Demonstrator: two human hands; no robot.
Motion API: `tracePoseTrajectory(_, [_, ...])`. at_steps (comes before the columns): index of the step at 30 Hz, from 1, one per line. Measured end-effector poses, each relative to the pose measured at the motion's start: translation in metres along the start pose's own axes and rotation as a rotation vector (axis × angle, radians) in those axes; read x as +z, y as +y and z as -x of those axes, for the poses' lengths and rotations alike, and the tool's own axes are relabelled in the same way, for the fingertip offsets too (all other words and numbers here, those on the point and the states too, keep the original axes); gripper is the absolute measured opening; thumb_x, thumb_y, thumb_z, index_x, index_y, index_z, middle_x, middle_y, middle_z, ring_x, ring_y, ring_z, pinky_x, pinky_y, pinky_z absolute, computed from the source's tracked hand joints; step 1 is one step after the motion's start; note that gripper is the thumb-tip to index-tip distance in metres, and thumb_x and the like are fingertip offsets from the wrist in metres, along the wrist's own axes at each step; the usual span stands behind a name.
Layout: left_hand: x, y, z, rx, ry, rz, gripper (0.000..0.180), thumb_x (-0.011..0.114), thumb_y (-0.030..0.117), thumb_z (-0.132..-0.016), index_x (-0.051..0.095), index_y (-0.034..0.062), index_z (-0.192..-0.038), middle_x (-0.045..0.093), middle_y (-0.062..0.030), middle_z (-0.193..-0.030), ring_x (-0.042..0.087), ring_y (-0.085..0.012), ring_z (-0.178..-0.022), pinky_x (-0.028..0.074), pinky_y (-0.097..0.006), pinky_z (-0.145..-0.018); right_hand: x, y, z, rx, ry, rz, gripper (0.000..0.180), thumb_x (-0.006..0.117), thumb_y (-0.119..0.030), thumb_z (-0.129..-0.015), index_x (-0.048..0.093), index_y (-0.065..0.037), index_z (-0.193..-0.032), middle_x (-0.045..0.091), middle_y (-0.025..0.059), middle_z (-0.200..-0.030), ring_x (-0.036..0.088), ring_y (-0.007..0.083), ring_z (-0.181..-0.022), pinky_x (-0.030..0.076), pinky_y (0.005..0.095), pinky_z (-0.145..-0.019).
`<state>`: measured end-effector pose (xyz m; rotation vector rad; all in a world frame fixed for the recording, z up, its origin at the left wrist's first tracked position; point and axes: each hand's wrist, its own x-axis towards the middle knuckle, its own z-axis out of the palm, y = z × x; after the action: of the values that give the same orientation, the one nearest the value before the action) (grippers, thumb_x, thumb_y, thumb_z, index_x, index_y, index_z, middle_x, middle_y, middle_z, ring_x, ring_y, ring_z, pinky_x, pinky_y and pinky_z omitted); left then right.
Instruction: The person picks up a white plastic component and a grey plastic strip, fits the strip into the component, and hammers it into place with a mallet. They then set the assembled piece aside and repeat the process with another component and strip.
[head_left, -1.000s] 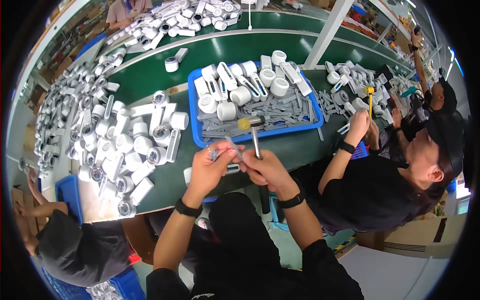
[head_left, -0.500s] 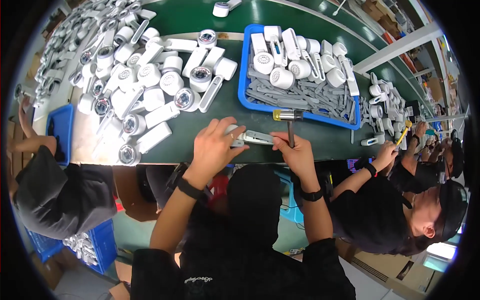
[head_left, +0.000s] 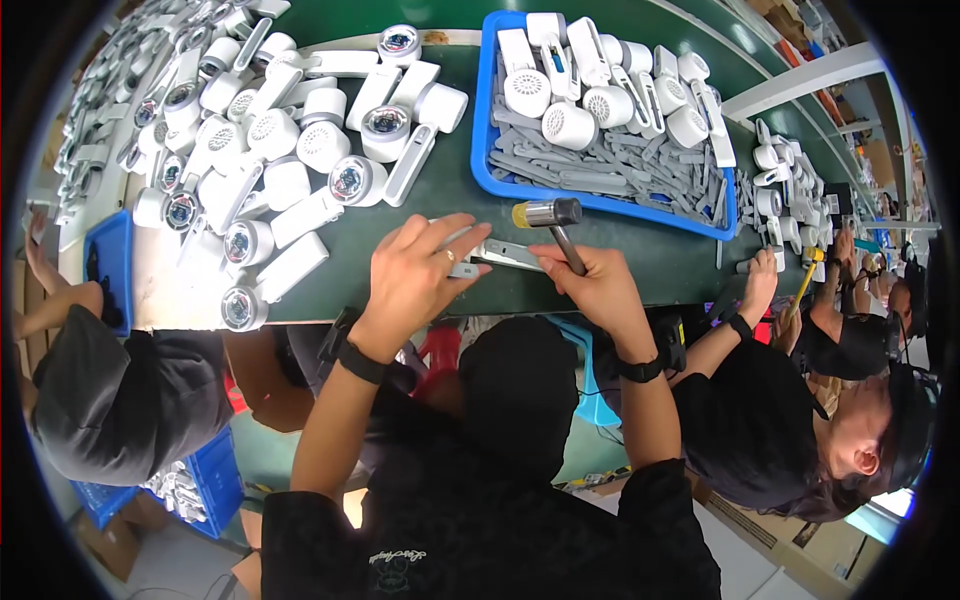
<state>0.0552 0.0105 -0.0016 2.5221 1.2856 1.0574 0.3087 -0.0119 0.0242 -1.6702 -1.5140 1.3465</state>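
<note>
**Grey strip pinned under one hand, hammer gripped in the other**

Grey plastic, long and flat, the strip lies on the dark green bench just in front of the person. The left hand presses down on its left end, fingers together and curled over it, thumb stretched toward 3 o'clock along the piece. The right end of the strip shows bare between the two hands, touching the fingertips of the right hand.

The right hand is clamped tight round the dark handle of a small hammer, whose head, yellow at one end and steel at the other, sits at 12 o'clock from the strip, just above it.

At 1 o'clock from the hands stands a blue tray, rectangular, filled with more grey strips and white round fan parts. At 10 o'clock a loose heap of white fans covers the bench. At 8 o'clock, below the bench edge, is a blue crate.

At 3 o'clock a co-worker's hand rests on the bench.
</note>
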Motion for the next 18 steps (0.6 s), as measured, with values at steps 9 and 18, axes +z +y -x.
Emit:
tracePoseTrajectory(9, [0.005,-0.002,-0.004,-0.014,0.015,0.117,0.042,0.09,0.018,-0.07,0.078,0.014,-0.111,0.076,0.0013,-0.095,0.057,-0.0181,-0.074,0.052,-0.03,-0.067,-0.004,0.005,-0.005,0.011,-0.06,-0.002,0.023,0.069,-0.011,-0.098,0.078,-0.007,-0.119,0.059,-0.0045,-0.068,0.049,0.0031,-0.063,0.038,0.024,-0.055])
tracePoseTrajectory(18, [0.003,-0.006,-0.01,0.181,-0.041,0.032,0.034,0.088,0.018,-0.072,0.077,0.0102,-0.104,0.075,0.0005,-0.097,0.059,-0.0168,-0.074,0.052,-0.029,-0.062,-0.008,-0.004,-0.008,0.042,-0.086,0.028,0.022,0.072,-0.017,-0.098,0.078,-0.008,-0.117,0.058,-0.0045,-0.064,0.049,0.002,-0.061,0.038,0.0234,-0.053])
